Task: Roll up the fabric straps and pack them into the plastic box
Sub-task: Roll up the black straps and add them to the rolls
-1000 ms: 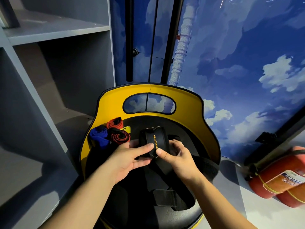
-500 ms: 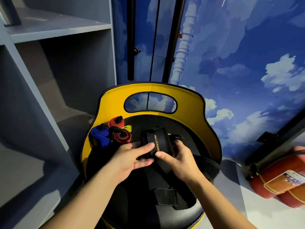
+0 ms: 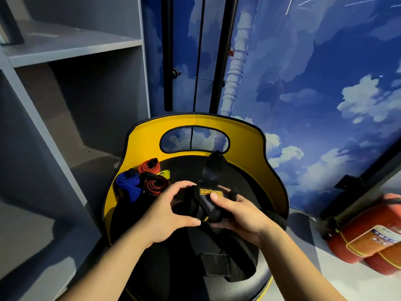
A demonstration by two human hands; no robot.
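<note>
The black strap [image 3: 206,205] sat half-rolled between both hands, held just above the dark seat of the yellow-backed chair [image 3: 245,135]. The left hand [image 3: 167,216] was curled round the near side of the coil, fingers arched over its top and thumb tucked beneath. The right hand [image 3: 240,213] pinched the other side, thumb pressed flat on the outer wrap just below the yellow label [image 3: 211,192]. A loose tail [image 3: 213,168] stood up behind the coil, tilted away toward the chair back.

To the left, the rolled blue strap [image 3: 129,185] and two rolled red straps [image 3: 155,184] lay bunched together on the seat against the yellow side. The plastic box was nowhere in view, so nothing looked packed yet.

My read was that the roll was the step in hand, and it wanted tension: the right thumb should have kept the outer layer pinned while the left hand turned the core, so no wrap slackened. The tail needed feeding in square to the coil's edges, or the roll would cone out sideways. Whether the dark patch [image 3: 207,203] under the right thumb was a hook-and-loop fastener, I couldn't quite tell in that dim light; if so, the tail's end should have landed on it to lock the bundle.
</note>
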